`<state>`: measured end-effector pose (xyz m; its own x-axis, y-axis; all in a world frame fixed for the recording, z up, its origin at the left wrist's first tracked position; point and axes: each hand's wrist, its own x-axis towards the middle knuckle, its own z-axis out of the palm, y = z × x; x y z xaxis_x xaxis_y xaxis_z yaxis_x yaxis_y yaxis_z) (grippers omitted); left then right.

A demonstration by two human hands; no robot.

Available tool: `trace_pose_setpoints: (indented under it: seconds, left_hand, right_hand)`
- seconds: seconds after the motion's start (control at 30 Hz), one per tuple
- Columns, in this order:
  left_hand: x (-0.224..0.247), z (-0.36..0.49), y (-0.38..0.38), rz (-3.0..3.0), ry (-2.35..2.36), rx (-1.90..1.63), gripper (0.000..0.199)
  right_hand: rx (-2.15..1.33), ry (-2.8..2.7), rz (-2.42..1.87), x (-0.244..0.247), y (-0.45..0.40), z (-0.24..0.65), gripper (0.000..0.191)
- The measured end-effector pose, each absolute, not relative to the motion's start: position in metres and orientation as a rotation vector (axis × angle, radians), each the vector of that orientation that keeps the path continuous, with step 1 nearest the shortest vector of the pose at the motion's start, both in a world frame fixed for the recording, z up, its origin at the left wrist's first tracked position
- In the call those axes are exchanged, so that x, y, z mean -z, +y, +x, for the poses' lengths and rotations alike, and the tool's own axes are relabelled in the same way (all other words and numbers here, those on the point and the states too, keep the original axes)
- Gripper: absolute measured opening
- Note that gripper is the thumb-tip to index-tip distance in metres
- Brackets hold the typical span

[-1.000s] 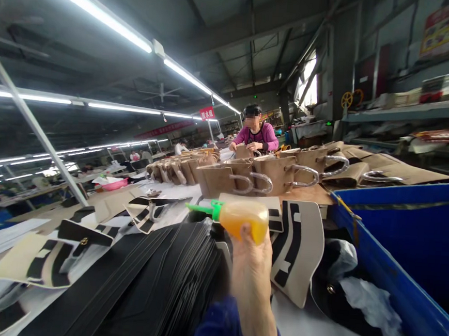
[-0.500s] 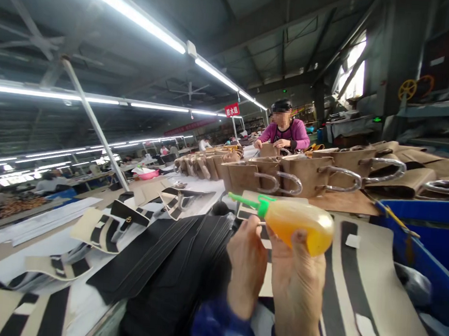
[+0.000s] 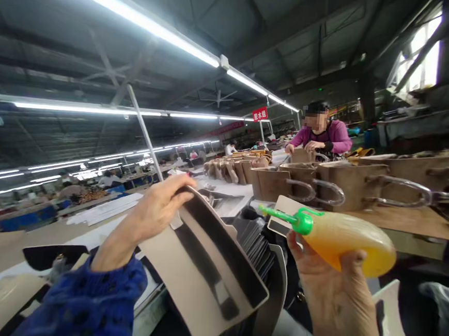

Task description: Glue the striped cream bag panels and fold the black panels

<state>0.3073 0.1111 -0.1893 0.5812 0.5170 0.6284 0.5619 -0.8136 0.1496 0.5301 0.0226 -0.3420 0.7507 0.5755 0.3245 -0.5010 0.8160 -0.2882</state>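
Note:
My left hand [image 3: 154, 214] pinches the upper edge of a beige panel [image 3: 204, 275] with dark strips and a small white patch on it. The panel hangs tilted over a stack of black pieces [image 3: 255, 243]. In my right hand [image 3: 334, 296] lies a squeeze bottle [image 3: 349, 235] of yellow-orange liquid, its green nozzle [image 3: 301, 220] pointing left. The fingers wrap its body from below, and the bottle is off the table. Another beige panel [image 3: 398, 326] shows partly at the lower right.
Brown bags [image 3: 351, 183] with plastic-wrapped handles stand in rows beyond my hands. A person in a purple top [image 3: 339, 138] works behind them. Beige and black pieces [image 3: 54, 255] lie at the left, near white sheets [image 3: 104, 208]. A slanted white pole [image 3: 145, 133] rises at the left.
My left hand has left the bottle's side and moved left, now gripping a beige panel. My right hand keeps the bottle. The view has turned left, so the bags and person appear further right.

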Motion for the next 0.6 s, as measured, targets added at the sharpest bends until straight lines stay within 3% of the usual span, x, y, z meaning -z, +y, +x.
trace_pose_setpoints:
  seconds: [0.13,0.27,0.43,0.6]
  left_hand:
    - [0.165,0.319,0.138,-2.961,-0.816,0.818,0.012]
    - [0.189,0.345,0.172,-3.129,-0.752,0.725,0.007]
    - [0.247,0.325,0.208,-3.080,-0.980,1.205,0.032]
    - [0.276,0.275,0.226,-3.051,-1.214,1.607,0.048]
  right_hand:
    - [-0.918,-0.294,-0.147,0.341,0.030,0.510,0.062]
    - [-1.171,-0.280,-0.083,0.346,0.051,0.485,0.060]
    - [-1.419,-0.291,0.024,0.367,0.095,0.461,0.048]
    - [-1.518,-0.359,0.041,0.383,0.112,0.448,0.044]
